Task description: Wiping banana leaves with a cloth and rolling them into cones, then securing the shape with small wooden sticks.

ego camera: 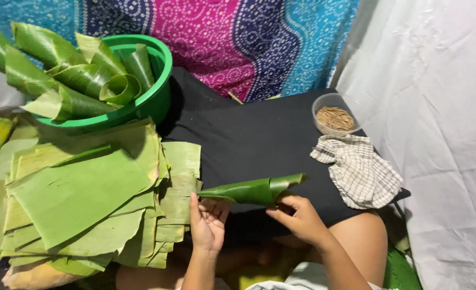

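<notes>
A rolled banana-leaf cone (255, 190) lies nearly level above the near edge of a black cloth-covered board (259, 134). Its narrow tip points toward the leaf pile and its wider open mouth points toward the far right. The right hand (298, 217) is closed on the cone's underside near the mouth, fingers curled around the roll. The left hand (208, 223) is open, palm up and fingers spread, just under the pointed end; whether it touches the leaf cannot be told.

The middle of the black surface beyond the cone is bare. At the board's left edge, a stack of flat cut banana leaves (82, 198) overlaps the cloth, with narrower strips on its right side just beside the left hand. Behind that stack, at the far left corner, stands a green plastic basin (157, 80) filled with finished leaf cones (71, 75). At the far right corner sits a clear plastic cup (332, 115) holding thin brown sticks, and a checked cloth (359, 169) lies crumpled just in front of it at the right edge.

A patterned pink and blue fabric (232, 37) hangs behind, and a white sheet (437, 107) covers the right side.

The cone is glossy dark green outside, paler inside the mouth.
</notes>
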